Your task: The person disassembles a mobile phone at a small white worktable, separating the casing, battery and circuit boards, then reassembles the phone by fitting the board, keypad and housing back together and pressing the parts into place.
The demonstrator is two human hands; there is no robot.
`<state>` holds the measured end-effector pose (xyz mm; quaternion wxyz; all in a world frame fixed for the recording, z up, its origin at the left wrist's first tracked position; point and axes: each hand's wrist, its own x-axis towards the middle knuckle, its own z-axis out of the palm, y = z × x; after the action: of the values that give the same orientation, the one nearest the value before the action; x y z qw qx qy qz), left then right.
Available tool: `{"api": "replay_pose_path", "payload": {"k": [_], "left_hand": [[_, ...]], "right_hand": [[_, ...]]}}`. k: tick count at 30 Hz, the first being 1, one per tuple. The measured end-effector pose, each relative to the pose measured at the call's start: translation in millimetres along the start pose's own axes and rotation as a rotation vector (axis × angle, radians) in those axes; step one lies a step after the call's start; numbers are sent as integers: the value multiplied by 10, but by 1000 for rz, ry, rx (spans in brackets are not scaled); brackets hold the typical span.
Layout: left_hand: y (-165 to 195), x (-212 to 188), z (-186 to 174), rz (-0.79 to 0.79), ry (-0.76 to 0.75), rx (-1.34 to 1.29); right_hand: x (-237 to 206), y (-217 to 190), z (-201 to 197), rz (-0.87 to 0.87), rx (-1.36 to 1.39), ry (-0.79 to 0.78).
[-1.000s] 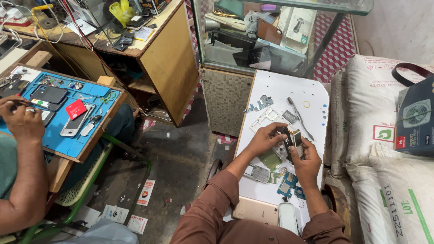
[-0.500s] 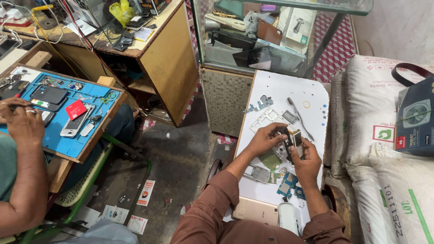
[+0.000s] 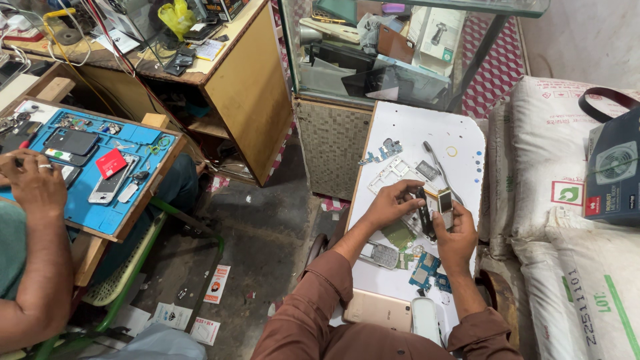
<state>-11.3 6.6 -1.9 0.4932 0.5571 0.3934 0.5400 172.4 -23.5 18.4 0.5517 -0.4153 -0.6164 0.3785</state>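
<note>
In the head view, the person's left hand (image 3: 390,205) and right hand (image 3: 455,230) met over the white bench (image 3: 460,133), both grasping a small phone body (image 3: 437,205), dark with a pale gold part near the top, held just above the bench surface. Compared with a second earlier, almost nothing had shifted: the hands sat in the same spot with the same grip, so the work on the phone body appeared to be fine fingertip handling rather than any larger move. Loose parts lay around them: a green circuit board (image 3: 399,235), a grey keypad (image 3: 383,255) and a blue board (image 3: 423,272). At the far left, a co-worker's hand (image 3: 37,190) rested on a blue mat (image 3: 137,183).
</note>
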Motion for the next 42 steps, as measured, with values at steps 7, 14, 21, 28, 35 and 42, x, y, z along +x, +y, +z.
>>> {"api": "replay_pose_path", "payload": {"k": [7, 14, 21, 28, 35, 42], "left_hand": [[-8, 9, -6, -17, 0, 49], [-17, 1, 6, -35, -3, 1], [-28, -1, 17, -23, 15, -2], [-17, 7, 14, -17, 30, 53], [9, 14, 16, -51, 35, 129], [15, 5, 14, -37, 32, 94]], "right_hand": [[-4, 31, -4, 3, -1, 13], [3, 27, 2, -9, 59, 14], [10, 20, 7, -8, 100, 21], [19, 2, 16, -43, 130, 23], [-1, 4, -14, 2, 37, 39], [9, 43, -15, 2, 18, 31]]}}
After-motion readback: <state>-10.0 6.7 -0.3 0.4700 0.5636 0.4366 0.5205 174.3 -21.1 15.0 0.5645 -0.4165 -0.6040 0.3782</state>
